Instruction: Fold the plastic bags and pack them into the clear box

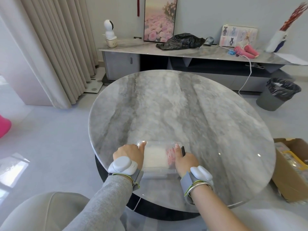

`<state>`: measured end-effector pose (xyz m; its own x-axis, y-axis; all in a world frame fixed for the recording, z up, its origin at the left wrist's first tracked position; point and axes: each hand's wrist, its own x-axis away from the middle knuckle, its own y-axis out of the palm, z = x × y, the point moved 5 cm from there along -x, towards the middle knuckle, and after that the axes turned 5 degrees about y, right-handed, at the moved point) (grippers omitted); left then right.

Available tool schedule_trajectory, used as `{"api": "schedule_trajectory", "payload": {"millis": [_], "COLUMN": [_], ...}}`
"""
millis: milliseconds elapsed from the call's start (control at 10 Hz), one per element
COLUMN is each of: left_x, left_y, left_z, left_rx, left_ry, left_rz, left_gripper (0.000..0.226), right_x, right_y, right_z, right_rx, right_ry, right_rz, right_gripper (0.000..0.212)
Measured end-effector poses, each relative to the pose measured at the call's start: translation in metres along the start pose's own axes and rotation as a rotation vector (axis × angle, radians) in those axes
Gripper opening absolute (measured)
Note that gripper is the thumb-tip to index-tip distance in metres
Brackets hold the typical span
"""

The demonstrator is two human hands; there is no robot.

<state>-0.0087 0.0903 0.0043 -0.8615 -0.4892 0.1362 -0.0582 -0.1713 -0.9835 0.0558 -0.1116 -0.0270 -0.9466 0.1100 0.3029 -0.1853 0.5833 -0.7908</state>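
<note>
A clear box stands near the front edge of the round marble table. Inside it lie a folded white plastic bag and, to the right, a bag with red print. My left hand grips the box's left side, thumb on the rim. On the right side my right hand holds the box, thumb over the top edge beside a dark latch.
A long sideboard behind the table carries a crumpled black plastic bag, a framed picture, a small camera and pink items. A lined grey bin stands far right, a cardboard box near right, curtains at left.
</note>
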Motion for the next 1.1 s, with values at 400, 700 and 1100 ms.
{"api": "schedule_trajectory", "payload": {"millis": [400, 700, 1100], "left_x": [-0.059, -0.177, -0.156], "left_y": [-0.010, -0.005, -0.088], "left_z": [0.036, 0.049, 0.074], "left_rx": [0.105, 0.022, -0.093], "left_ry": [0.020, 0.050, 0.015], "left_rz": [-0.110, -0.204, -0.474], "left_gripper": [0.073, 0.069, 0.050], "right_x": [-0.051, -0.152, -0.116], "right_y": [-0.013, -0.013, -0.067], "right_z": [-0.014, -0.068, -0.125], "right_rx": [0.057, 0.034, 0.355], "right_ry": [0.094, 0.061, 0.126], "right_rz": [0.067, 0.083, -0.079], "right_gripper": [0.073, 0.072, 0.057]}}
